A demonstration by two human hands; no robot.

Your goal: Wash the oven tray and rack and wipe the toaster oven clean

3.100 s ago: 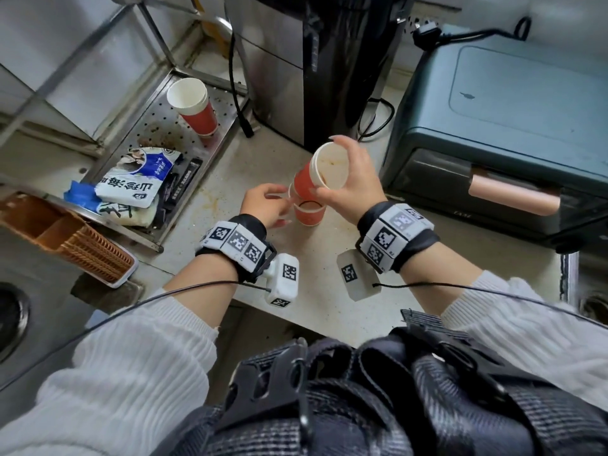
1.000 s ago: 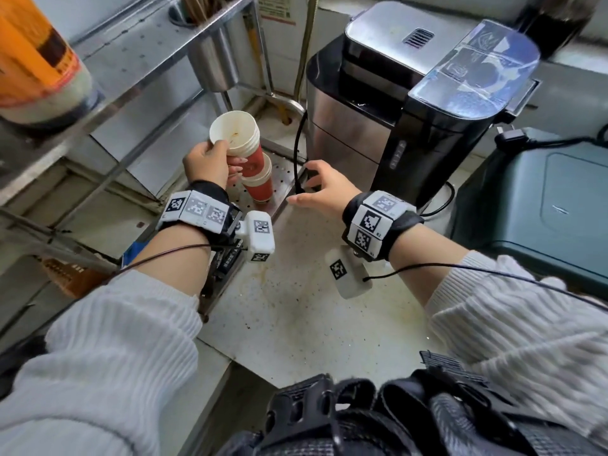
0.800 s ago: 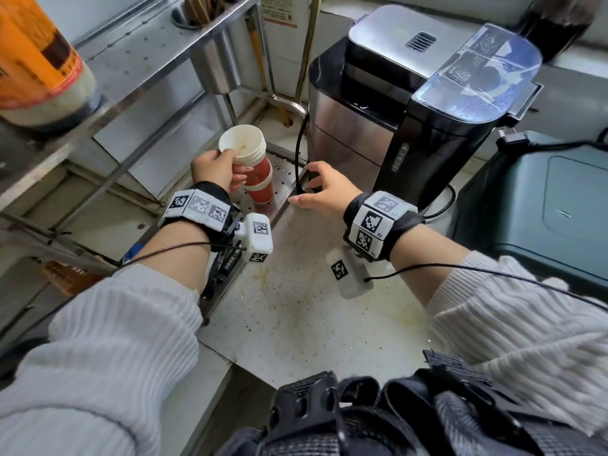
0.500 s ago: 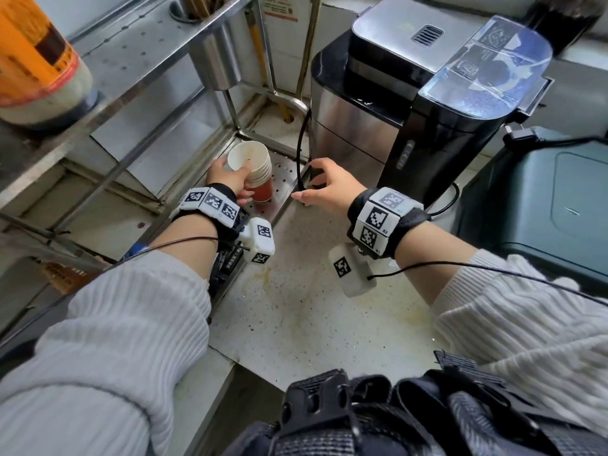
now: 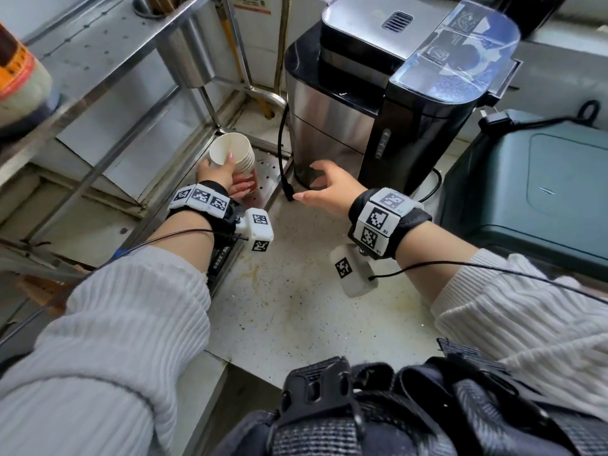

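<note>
My left hand grips a stack of red and white paper cups standing on the perforated metal tray at the back left. My right hand hovers just above the counter with loosely spread fingers, holding nothing, next to a black power cable. The teal toaster oven sits at the right edge; only its top and left side show, and its door, tray and rack are out of sight.
A black and steel coffee machine stands behind my right hand. A steel shelf rack with a utensil holder rises on the left. The speckled, stained countertop lies in front of me.
My left hand carried the cups to the perforated tray and pushed them down into the cup there, forming one stack. My right hand lifted slightly off the counter and its fingers spread.
</note>
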